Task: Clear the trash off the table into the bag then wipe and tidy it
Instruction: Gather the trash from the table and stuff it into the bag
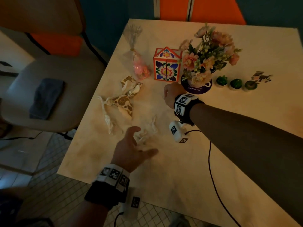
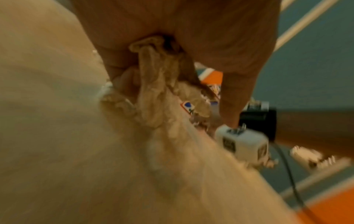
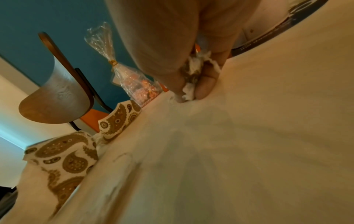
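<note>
A thin, translucent plastic bag (image 1: 147, 130) lies crumpled on the cream table (image 1: 180, 169) near its front left. My left hand (image 1: 142, 140) grips the bag's bunched edge (image 2: 151, 84), which runs between my curled fingers and my thumb. My right hand (image 1: 166, 95), further back beside the purple coaster, pinches a small crumpled white paper scrap (image 3: 193, 68) against the table top. Two crumpled paisley napkins (image 1: 131, 86) (image 1: 122, 104) and a twisted white paper strip (image 1: 108, 120) lie to the left of both hands.
At the back stand a cellophane sweet bag (image 1: 139, 66), a flower-painted box (image 1: 166, 66) and a flower vase (image 1: 208, 54) on a purple coaster (image 1: 196, 88). Three small green pots (image 1: 236, 83) sit to the right. A chair with a blue cloth (image 1: 45, 97) is on the left.
</note>
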### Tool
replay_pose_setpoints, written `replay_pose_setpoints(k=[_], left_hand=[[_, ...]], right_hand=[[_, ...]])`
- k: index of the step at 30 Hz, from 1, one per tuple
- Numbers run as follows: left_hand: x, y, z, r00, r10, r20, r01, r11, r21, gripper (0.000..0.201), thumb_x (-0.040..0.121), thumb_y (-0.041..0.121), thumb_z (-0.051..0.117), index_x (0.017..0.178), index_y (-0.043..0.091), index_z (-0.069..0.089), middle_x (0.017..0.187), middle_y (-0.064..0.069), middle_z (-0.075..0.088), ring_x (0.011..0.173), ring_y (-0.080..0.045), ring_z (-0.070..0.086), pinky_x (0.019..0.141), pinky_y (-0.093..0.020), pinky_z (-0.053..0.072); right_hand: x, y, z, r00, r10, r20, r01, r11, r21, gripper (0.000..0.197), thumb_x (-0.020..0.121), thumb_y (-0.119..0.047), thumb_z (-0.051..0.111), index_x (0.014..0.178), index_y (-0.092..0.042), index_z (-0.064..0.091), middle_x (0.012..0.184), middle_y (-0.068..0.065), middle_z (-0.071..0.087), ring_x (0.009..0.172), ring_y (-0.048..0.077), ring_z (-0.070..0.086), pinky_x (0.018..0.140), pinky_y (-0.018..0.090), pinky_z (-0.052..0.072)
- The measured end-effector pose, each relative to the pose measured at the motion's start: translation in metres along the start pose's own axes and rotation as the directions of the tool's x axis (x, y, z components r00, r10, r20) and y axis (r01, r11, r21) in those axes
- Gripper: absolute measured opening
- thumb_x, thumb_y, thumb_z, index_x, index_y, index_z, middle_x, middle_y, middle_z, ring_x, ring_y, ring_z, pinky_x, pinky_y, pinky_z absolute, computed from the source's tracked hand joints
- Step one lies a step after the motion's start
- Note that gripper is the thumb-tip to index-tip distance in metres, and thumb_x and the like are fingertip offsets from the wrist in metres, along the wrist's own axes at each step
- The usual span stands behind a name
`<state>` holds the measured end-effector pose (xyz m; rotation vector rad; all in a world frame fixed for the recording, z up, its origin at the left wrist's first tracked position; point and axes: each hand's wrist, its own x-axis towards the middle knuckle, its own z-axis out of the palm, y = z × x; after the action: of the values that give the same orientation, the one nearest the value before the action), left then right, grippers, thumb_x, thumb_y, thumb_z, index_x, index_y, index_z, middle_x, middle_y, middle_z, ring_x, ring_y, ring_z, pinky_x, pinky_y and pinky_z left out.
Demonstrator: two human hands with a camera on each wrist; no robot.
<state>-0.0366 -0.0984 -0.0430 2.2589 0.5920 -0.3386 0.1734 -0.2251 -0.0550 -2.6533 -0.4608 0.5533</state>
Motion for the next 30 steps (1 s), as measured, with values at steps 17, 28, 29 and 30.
replay_pose_setpoints(k=[17,28,29,30], left_hand=[[-0.001,-0.019,0.028,0.982,0.113,-0.151,-0.094,0.987,0.130,0.018,0.072,0.013,0.068,0.085,0.017,0.056,0.090,0.004,0.053,0.078,-0.018,0.052,0.063,-0.024,0.036],[0.023,0.003,0.028,0.993,0.020,-0.119,0.005,0.980,0.200,0.029,0.086,0.027,0.057,0.114,0.021,0.050,0.104,-0.010,0.060,0.094,-0.032,0.058,0.076,-0.033,0.046],[0.025,0.003,0.030,0.992,0.033,-0.120,-0.002,0.969,0.249,0.024,0.087,0.027,0.055,0.109,0.018,0.050,0.104,-0.012,0.059,0.094,-0.033,0.058,0.074,-0.032,0.043],[0.027,0.004,0.031,0.991,0.044,-0.126,-0.005,0.957,0.289,0.021,0.088,0.026,0.053,0.106,0.015,0.051,0.103,-0.013,0.059,0.093,-0.034,0.057,0.071,-0.031,0.040]], right_hand=[[-0.056,-0.014,0.029,0.910,-0.273,0.312,0.212,0.953,0.215,0.046,0.083,-0.001,0.050,0.120,-0.029,0.049,0.097,0.003,0.060,0.083,0.023,0.057,0.065,0.026,0.043],[-0.083,-0.021,0.046,0.923,-0.252,0.292,0.283,0.956,-0.070,0.019,0.087,-0.003,0.053,0.074,-0.014,0.043,0.096,0.005,0.037,0.084,0.023,0.038,0.072,0.030,0.032],[-0.084,-0.019,0.045,0.926,-0.240,0.293,0.271,0.960,-0.069,0.026,0.087,-0.003,0.054,0.068,-0.015,0.041,0.096,0.005,0.039,0.083,0.023,0.039,0.072,0.030,0.032],[-0.086,-0.017,0.043,0.928,-0.225,0.298,0.252,0.966,-0.057,0.029,0.087,-0.003,0.054,0.065,-0.016,0.040,0.096,0.008,0.044,0.082,0.024,0.041,0.071,0.031,0.033]])
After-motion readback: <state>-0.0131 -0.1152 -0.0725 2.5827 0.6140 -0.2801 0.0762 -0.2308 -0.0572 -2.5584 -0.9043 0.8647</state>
